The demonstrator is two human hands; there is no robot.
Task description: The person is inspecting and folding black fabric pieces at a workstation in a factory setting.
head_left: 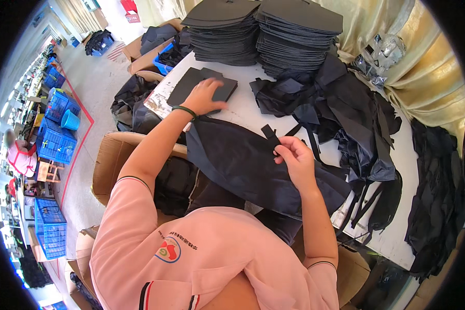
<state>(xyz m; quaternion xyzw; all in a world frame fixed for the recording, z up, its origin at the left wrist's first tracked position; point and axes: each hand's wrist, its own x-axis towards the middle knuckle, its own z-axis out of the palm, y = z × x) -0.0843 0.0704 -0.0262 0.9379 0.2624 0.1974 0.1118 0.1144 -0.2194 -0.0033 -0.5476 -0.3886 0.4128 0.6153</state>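
**Dark fabric piece under your right hand, flat panels under your left**

Your left hand lies palm down on a small stack of flat dark panels at the far left of the white bench. The fingers are spread over the top panel; whether they curl round its far edge you cannot tell, since the hand covers it. A green band sits on that wrist.

Your right hand pinches the upper edge of a dark fabric piece that is spread across the near side of the bench, right in front of you. Its grip is narrow, thumb and fingertips closed on the cloth beside a short strap tab. The near edge of the piece hangs off the bench and is hidden behind your arm and shoulder.

Beyond it stand two tall stacks of dark panels. To the right a loose heap of dark fabric and straps merges into one mass, so single pieces are hard to separate. A cardboard box below your left arm is partly covered.
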